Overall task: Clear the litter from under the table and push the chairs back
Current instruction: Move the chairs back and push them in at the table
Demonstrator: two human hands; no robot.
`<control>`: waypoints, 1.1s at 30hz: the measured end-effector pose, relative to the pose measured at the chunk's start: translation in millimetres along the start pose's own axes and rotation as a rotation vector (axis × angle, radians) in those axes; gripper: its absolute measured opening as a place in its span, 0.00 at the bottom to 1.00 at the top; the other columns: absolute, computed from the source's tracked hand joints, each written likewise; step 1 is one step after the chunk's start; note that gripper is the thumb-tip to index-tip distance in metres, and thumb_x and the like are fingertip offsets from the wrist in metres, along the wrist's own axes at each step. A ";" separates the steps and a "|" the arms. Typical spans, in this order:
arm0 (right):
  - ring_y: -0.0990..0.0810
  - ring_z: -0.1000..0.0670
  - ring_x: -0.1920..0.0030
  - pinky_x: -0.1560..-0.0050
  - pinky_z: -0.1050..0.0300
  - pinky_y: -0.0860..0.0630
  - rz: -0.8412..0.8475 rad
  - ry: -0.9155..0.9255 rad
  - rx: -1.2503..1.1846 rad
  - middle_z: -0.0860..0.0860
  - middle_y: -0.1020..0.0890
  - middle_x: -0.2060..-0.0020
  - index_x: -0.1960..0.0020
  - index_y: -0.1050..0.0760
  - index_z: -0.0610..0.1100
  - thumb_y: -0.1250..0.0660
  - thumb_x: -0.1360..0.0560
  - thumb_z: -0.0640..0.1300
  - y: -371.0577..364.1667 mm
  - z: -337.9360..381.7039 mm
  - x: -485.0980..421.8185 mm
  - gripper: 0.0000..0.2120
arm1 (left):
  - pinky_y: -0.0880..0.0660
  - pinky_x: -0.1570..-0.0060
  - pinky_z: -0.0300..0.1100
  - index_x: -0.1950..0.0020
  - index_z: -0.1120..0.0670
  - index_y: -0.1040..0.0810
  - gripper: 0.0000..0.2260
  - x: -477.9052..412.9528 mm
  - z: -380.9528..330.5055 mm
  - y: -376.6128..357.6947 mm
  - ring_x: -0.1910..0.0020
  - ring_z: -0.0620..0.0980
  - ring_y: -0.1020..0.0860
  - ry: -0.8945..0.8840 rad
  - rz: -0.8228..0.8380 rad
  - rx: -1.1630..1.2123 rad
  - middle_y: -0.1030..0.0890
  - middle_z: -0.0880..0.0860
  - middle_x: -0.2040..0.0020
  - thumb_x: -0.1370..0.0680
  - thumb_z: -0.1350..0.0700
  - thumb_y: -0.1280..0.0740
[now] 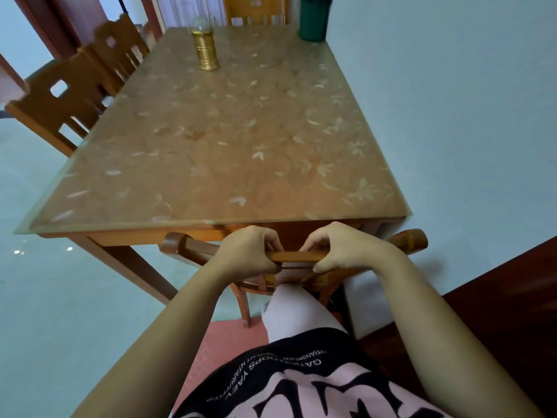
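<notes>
A wooden chair (187,247) stands at the near end of the table (211,140), its seat tucked under the tabletop. Only its curved top rail and part of its back show. My left hand (250,251) grips the top rail left of centre, and my right hand (334,250) grips it right of centre, both with fingers curled over the rail. The table has a floral cover under a clear sheet. No litter shows; the floor under the table is hidden.
Two wooden chairs (69,98) stand along the table's left side and one (256,10) at its far end. A gold canister (206,48) and a green container (313,19) sit on the table. A wall runs along the right. Dark wooden furniture (497,312) is at the lower right.
</notes>
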State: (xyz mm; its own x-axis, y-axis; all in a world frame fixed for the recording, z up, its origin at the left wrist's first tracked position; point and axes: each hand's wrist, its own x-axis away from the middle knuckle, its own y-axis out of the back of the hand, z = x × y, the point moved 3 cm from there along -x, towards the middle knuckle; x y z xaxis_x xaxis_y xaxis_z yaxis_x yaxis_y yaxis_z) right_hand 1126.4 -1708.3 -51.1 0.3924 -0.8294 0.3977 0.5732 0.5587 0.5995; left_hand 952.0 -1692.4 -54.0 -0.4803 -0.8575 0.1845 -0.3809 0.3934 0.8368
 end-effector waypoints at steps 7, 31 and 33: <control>0.24 0.61 0.67 0.63 0.64 0.29 -0.029 -0.005 0.009 0.58 0.20 0.64 0.54 0.20 0.53 0.28 0.36 0.38 26.7 -7.7 -20.0 0.14 | 0.34 0.72 0.36 0.66 0.43 0.25 0.08 -31.7 1.3 10.0 0.71 0.39 0.27 0.030 0.008 0.026 0.25 0.41 0.71 0.37 0.53 0.26; 0.24 0.55 0.65 0.60 0.55 0.26 -0.040 -0.012 0.043 0.55 0.20 0.63 0.55 0.19 0.55 0.29 0.38 0.40 55.7 -30.0 -49.5 0.14 | 0.32 0.71 0.35 0.63 0.44 0.23 0.06 -73.1 5.7 5.5 0.67 0.42 0.26 0.037 -0.063 -0.014 0.23 0.43 0.68 0.35 0.51 0.27; 0.23 0.53 0.63 0.58 0.54 0.25 -0.042 -0.017 0.051 0.53 0.20 0.61 0.54 0.20 0.54 0.29 0.38 0.40 54.9 -29.2 -48.4 0.14 | 0.31 0.70 0.35 0.63 0.44 0.23 0.05 -72.8 6.0 5.0 0.67 0.42 0.26 0.027 -0.062 -0.014 0.24 0.42 0.69 0.34 0.50 0.28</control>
State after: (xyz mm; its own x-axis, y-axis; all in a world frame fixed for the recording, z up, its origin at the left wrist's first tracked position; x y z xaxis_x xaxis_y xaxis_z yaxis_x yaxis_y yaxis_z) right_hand 1159.9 -1637.3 -57.8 0.3564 -0.8523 0.3829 0.5515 0.5227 0.6501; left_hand 980.3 -1626.0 -66.3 -0.4348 -0.8887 0.1454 -0.3981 0.3345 0.8542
